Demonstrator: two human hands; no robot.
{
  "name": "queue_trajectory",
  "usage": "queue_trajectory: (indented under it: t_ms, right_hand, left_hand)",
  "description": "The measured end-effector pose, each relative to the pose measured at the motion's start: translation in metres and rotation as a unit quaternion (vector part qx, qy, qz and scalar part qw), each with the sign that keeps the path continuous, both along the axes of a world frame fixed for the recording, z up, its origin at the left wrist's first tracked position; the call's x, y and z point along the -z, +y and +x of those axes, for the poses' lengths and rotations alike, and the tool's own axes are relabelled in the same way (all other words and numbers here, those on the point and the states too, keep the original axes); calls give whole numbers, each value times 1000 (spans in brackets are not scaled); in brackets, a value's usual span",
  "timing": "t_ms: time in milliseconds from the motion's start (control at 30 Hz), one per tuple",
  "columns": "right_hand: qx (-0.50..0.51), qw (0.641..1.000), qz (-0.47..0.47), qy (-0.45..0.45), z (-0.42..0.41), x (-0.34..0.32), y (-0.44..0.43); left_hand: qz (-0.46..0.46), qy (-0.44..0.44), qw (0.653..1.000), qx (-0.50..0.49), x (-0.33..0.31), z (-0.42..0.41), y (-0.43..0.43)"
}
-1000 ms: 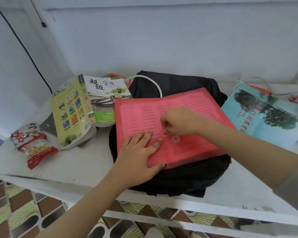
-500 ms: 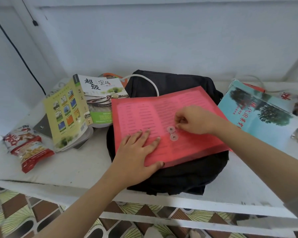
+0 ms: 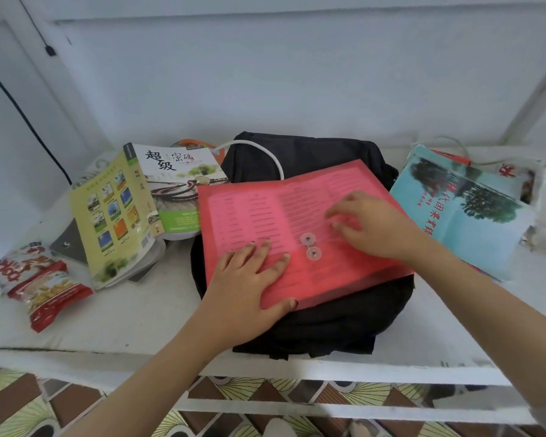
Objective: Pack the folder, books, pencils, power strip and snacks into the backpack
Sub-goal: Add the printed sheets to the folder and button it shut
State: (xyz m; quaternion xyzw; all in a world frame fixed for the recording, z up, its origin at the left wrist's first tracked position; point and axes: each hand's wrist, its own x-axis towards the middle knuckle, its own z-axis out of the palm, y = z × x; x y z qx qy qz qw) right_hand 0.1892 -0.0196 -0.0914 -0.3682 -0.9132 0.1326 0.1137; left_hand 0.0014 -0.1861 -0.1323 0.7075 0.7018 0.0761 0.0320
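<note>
While the red folder (image 3: 265,209) lay flat across the black backpack (image 3: 328,323) on the counter (image 3: 133,320), it was on the bag rather than in it, so packing had not truly begun. The left hand (image 3: 246,285) was spread flat on the folder's near left corner, fingers straight and pressing down, probably to keep the slippery cover from sliding off the soft bag. The right hand (image 3: 372,225) hovered over the folder's right half, just beside the two clasp discs (image 3: 309,246). Its fingers were blurred, so I cannot tell whether they were loose or pinching something. Judging by that spot, it was tending the closure so that the papers would stay inside.

An open green book (image 3: 114,216) lay face down to the left, touching the folder's far left corner. The snack packets (image 3: 38,285) sat further left, and a blue book (image 3: 467,212) waited on the right. No pencils were visible.
</note>
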Motion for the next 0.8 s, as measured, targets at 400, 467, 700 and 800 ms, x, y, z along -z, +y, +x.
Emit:
queue_trajectory:
  t_ms: [400, 467, 700, 800]
  right_hand:
    - [191, 888, -352, 226, 68, -19, 7]
    - [133, 826, -462, 294, 77, -22, 3]
    - [33, 773, -590, 231, 95, -8, -1]
    - [50, 766, -591, 249, 96, -5, -9]
  left_hand:
    - [22, -23, 999, 40, 6, -16, -6]
    - [21, -44, 997, 57, 7, -21, -7]
    - [25, -92, 991, 99, 6, -33, -8]
    - [32, -107, 989, 101, 4, -35, -8]
